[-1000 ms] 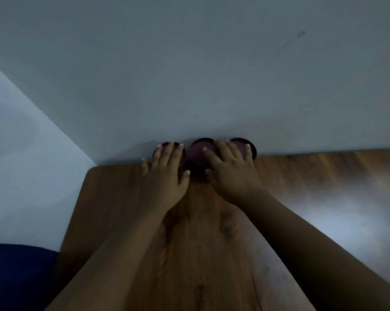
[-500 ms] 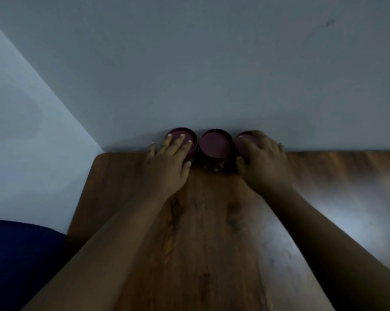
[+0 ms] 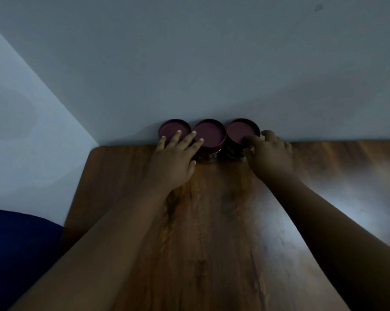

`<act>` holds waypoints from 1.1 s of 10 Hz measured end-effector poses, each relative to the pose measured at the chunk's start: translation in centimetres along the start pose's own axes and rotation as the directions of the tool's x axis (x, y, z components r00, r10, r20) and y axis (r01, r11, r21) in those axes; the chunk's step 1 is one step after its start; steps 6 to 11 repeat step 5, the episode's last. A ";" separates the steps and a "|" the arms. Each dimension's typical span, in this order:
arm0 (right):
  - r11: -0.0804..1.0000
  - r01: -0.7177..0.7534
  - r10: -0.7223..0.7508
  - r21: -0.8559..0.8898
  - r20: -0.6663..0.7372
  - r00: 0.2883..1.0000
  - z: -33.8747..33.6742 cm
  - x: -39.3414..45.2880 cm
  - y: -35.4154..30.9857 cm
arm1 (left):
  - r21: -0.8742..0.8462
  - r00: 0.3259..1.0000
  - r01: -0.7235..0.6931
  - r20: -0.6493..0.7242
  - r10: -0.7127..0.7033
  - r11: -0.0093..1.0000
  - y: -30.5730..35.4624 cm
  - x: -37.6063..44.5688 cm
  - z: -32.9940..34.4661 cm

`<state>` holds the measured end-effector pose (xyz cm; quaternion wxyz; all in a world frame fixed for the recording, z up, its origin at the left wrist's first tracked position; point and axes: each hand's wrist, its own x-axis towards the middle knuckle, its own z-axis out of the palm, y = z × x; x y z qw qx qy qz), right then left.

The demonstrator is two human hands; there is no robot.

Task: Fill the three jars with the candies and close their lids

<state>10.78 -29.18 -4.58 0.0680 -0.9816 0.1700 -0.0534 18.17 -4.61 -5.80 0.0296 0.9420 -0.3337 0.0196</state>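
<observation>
Three jars with dark red lids stand in a row against the wall at the far edge of the wooden table [image 3: 212, 221]: the left jar [image 3: 170, 129], the middle jar [image 3: 210, 132] and the right jar [image 3: 241, 130]. All three lids are on. Candies show dimly through the glass under the middle and right lids. My left hand [image 3: 173, 162] lies with straight fingers on the left jar's front, fingertips touching the left and middle lids. My right hand [image 3: 270, 156] curls round the right jar's right side, thumb on its lid.
A grey wall rises right behind the jars. The table's rounded left corner [image 3: 95, 151] lies left of my left hand. A dark blue surface [image 3: 16, 239] sits beyond the table's left edge. Bright glare marks the table on the right.
My right hand slid off the middle lid to the right jar's side and curled round it. My left hand stayed on the left jar. The camera view shifted slightly.
</observation>
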 end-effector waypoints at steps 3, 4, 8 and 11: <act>0.971 0.203 -0.189 -0.124 0.116 0.975 0.6 -1.0 -4.1 | 0.026 0.983 0.166 0.075 -0.167 0.986 -1.1 -1.0 0.3; 0.968 0.212 -0.207 -0.134 0.053 0.977 0.1 -1.7 -4.2 | 0.008 0.992 0.122 0.020 -0.123 0.992 0.3 -1.5 -0.9; 0.962 0.233 -0.237 -0.140 -0.009 0.972 -1.0 -3.0 -4.4 | -0.019 0.997 0.071 -0.038 -0.072 0.997 1.9 -1.9 -2.5; 0.962 0.233 -0.237 -0.140 -0.009 0.972 -1.0 -3.0 -4.4 | -0.019 0.997 0.071 -0.038 -0.072 0.997 1.9 -1.9 -2.5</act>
